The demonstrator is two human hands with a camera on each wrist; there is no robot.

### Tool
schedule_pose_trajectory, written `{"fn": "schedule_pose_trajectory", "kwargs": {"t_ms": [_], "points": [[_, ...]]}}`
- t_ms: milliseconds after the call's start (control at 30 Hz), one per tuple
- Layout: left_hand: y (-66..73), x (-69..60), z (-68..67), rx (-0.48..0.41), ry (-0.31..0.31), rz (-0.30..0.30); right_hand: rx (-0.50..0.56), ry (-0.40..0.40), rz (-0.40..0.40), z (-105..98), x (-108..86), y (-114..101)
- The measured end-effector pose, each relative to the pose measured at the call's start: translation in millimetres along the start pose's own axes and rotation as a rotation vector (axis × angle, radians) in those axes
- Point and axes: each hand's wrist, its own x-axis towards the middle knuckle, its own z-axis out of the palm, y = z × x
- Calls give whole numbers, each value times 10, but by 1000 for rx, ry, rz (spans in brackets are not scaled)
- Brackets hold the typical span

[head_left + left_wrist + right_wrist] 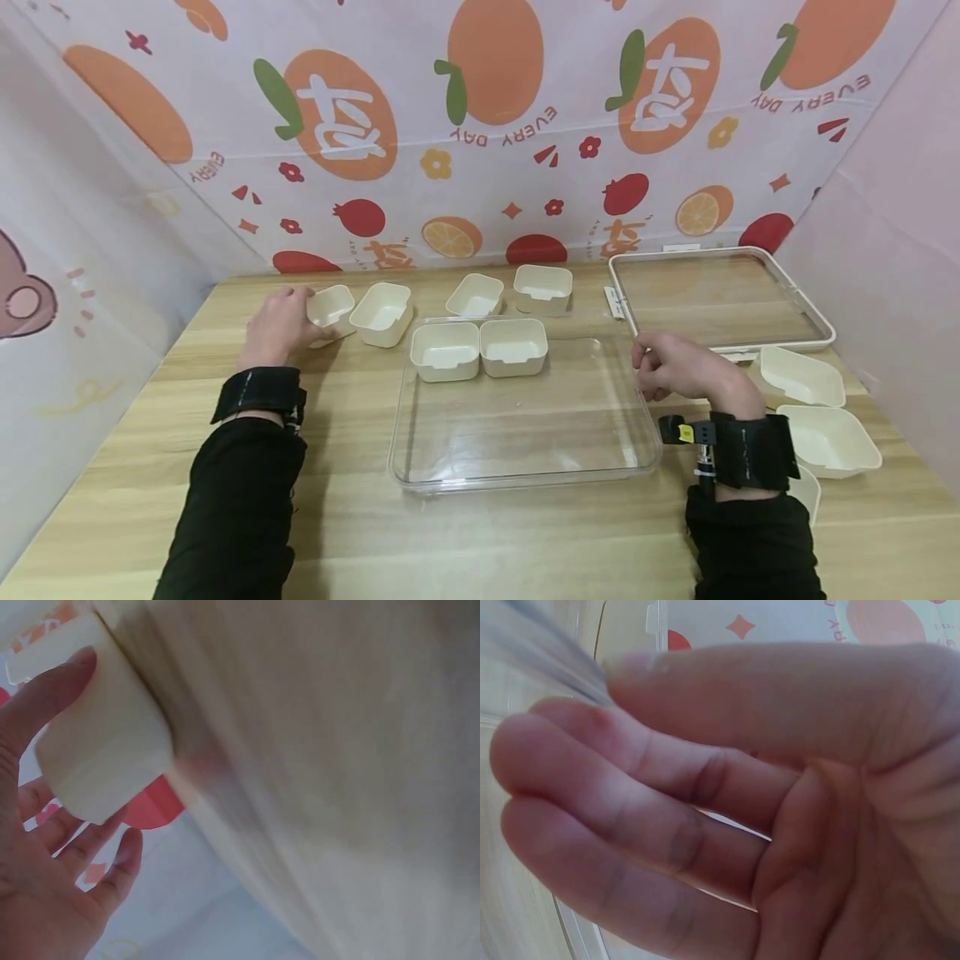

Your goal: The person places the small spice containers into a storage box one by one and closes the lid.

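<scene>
At the table's back left, my left hand [276,327] holds a small cream bin [331,307]. In the left wrist view the thumb lies on the wall of that cream bin [105,731], with the other fingers around its far side. My right hand [686,367] is at the right wall of a large clear plastic box [525,433]. Up close in the right wrist view, thumb and fingers of the right hand [705,787] pinch the box's clear edge [562,652]. Two cream bins [446,352] stand side by side in the box's back left part.
More cream bins [382,314] stand along the back of the table. At the right lies a white-rimmed clear lid [825,335], with several cream bins [828,442] in front of it, partly behind the right arm. A printed cloth [480,192] hangs behind the table.
</scene>
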Motion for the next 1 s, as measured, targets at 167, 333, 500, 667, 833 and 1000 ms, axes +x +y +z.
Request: {"fn": "schedule_pose_trajectory", "kwargs": {"t_ms": [167,333,500,667,833,1000], "points": [[10,-5,48,-35,73,-30,-13,4,5,-6,-3,12],[61,-32,96,-20,107,-60,-12,3,-13,-6,-16,22],[97,-41,112,-48,119,-109,16,-6,-26,-6,-10,16],[120,-35,108,-39,134,-112,12,-1,-14,-27,-7,-2],[145,-47,94,-1,87,-115,11,4,-11,-20,-9,-5],[157,-67,25,78,14,-88,5,11,-1,-9,-5,-8]]}}
